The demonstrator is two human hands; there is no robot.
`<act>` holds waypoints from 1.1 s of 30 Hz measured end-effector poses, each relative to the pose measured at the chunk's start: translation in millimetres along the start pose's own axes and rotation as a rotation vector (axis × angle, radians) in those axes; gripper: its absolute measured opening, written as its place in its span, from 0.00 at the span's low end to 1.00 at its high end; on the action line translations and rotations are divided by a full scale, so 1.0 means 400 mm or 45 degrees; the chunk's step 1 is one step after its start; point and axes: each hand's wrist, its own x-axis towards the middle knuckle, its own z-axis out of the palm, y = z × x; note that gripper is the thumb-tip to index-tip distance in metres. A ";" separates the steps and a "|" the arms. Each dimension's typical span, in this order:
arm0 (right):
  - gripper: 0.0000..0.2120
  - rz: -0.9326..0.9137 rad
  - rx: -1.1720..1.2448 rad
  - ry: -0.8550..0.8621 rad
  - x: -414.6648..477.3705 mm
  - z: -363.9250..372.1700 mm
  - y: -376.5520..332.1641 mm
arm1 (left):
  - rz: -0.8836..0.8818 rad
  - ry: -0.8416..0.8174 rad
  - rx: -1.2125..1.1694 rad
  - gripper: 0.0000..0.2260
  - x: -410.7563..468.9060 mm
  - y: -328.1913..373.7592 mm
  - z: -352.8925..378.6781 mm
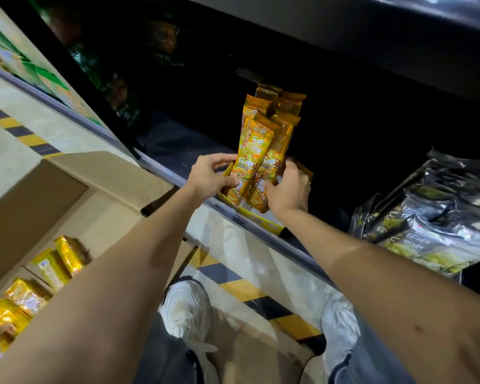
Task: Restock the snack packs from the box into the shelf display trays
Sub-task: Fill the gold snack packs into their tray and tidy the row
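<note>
Several tall orange snack packs (257, 151) stand upright in a yellow display tray (272, 225) at the front edge of a dark shelf. My left hand (212, 174) grips the left side of the front packs, thumb on their face and fingers curled over the tray's left wall. My right hand (288, 189) holds the right side of the packs, thumb pressed on the front one. At the lower left an open cardboard box (67, 189) holds more gold-wrapped snack packs (47, 270).
Silver-black snack bags (427, 214) fill the shelf to the right. Dark green bags (117, 87) sit deep at the shelf's left. The shelf's front rail (294, 245) runs diagonally. Below are my white shoes and a floor with yellow-black hazard stripes (250, 292).
</note>
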 end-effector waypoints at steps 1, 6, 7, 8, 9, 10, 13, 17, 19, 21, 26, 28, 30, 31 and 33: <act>0.20 -0.017 -0.009 0.000 0.000 0.001 0.001 | 0.005 0.021 0.016 0.20 0.000 -0.005 0.001; 0.21 -0.072 -0.056 0.001 -0.003 0.004 0.002 | -0.016 0.061 0.045 0.14 0.004 -0.022 0.004; 0.21 -0.069 -0.062 0.006 -0.003 0.004 0.001 | -0.006 0.068 0.090 0.13 0.004 -0.020 0.006; 0.21 -0.057 -0.063 0.008 -0.003 0.004 -0.001 | 0.016 0.079 0.172 0.14 0.004 -0.016 0.008; 0.21 -0.046 -0.065 0.008 -0.003 0.004 -0.001 | 0.048 0.081 0.294 0.15 0.004 -0.012 0.011; 0.20 -0.037 -0.068 0.007 -0.002 0.003 -0.001 | 0.085 0.073 0.430 0.18 0.002 -0.008 0.016; 0.19 -0.028 -0.085 0.006 -0.001 0.002 -0.003 | 0.136 0.104 0.682 0.24 -0.007 0.000 0.031; 0.22 -0.025 -0.065 0.006 -0.002 0.004 -0.003 | 0.168 0.172 0.673 0.19 -0.014 0.005 0.041; 0.23 -0.023 -0.046 0.009 -0.001 0.006 -0.001 | 0.143 0.191 0.562 0.15 -0.019 0.008 0.034; 0.26 -0.013 -0.022 0.000 0.002 0.009 0.001 | 0.102 0.218 0.429 0.11 -0.023 0.005 0.027; 0.27 0.062 0.056 0.043 0.006 0.016 0.000 | 0.067 0.212 0.261 0.10 -0.025 -0.003 0.030; 0.25 0.071 0.062 0.067 0.006 0.019 -0.002 | 0.064 0.225 0.226 0.12 -0.025 -0.004 0.033; 0.25 0.066 0.047 0.055 0.005 0.020 -0.002 | 0.055 0.245 0.182 0.14 -0.028 -0.004 0.037; 0.24 0.064 0.037 0.040 0.004 0.018 -0.002 | 0.043 0.248 0.171 0.16 -0.029 -0.002 0.036; 0.24 0.054 0.015 0.011 0.004 0.012 0.001 | 0.008 0.212 0.168 0.16 -0.028 -0.002 0.031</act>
